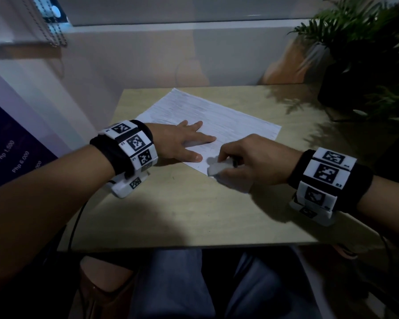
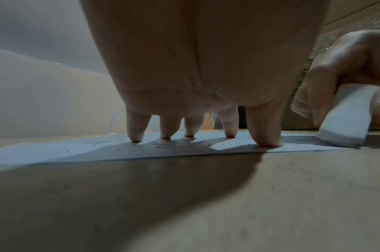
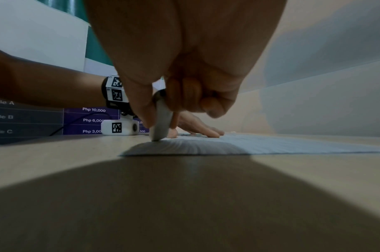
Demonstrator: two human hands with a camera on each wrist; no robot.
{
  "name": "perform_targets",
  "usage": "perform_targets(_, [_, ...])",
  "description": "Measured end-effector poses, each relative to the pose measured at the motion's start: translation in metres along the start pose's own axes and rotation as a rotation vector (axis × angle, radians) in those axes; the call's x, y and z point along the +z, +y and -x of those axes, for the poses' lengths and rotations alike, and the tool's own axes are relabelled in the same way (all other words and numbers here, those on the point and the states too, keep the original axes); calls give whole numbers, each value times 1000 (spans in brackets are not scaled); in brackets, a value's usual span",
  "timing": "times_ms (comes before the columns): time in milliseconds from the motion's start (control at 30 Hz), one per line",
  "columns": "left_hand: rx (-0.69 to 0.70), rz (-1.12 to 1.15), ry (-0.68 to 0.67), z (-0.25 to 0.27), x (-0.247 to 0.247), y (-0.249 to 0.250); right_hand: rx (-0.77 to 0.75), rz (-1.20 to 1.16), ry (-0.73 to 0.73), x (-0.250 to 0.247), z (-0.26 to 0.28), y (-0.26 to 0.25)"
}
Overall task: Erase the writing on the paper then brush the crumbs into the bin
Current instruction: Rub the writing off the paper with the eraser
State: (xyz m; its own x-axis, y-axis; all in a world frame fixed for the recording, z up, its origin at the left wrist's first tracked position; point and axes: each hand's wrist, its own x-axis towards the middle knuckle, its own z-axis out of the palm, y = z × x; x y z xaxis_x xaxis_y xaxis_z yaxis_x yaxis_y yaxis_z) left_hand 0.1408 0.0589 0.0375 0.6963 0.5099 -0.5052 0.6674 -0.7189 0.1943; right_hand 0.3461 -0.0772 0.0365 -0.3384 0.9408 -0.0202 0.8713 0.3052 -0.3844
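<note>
— white rubber on white paper, is that what you have?

— yes. my right hand (image 1: 251, 161) pinches the eraser (image 1: 217, 168) between thumb and curled fingers, and its lower end touches the paper (image 1: 228, 120) at the near corner, by the sheet's near edge.

— and the other hand?

— my left hand (image 1: 182, 140) lies just left of the eraser, fingers (image 2: 135, 131) spread and straight, tips pressing the sheet onto the table (image 1: 194, 215).

— which way does the eraser sit?

— its long axis stands tilted, top leaning back into my right palm, bottom edge on the paper. it is apart from my left thumb, but near it.

— so where does the stroke go?

— i judge away from the pinning hand or along the near edge; rubbing toward the free corner could buckle the sheet, since only the left side is held.

— the rest of the writing?

— faint lines run across the far part of the sheet, beyond both hands; the right hand is the one to reach them. crumbs (image 2: 163, 145) lie between my left fingertips.

— the bin?

— i see none in any view.
</note>
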Motion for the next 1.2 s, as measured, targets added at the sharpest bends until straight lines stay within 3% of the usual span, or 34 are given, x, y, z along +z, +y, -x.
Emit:
perform_targets(167, [-9,2,6,1,0,1,57,197,141,1,-9,8])
perform_targets(300, [0,6,1,0,0,0,-28,23,23,2,-4,-3])
perform_targets(467, [-3,13,5,0,0,0,81,191,131,-2,-9,9])
perform_targets(600, [0,10,1,-1,0,-1,28,-13,-25,-1,0,-4])
perform_targets(800, [-4,20,0,0,1,-2,98,138,135,-2,-6,10])
perform_targets(933, [-2,13,-8,1,0,1,31,-15,-35,-3,3,5])
perform_targets(1100, [-7,2,-11,2,-1,3,119,164,133,-5,-6,20])
perform_targets(1200, [-8,2,-14,3,-2,3,48,125,58,-2,-1,14])
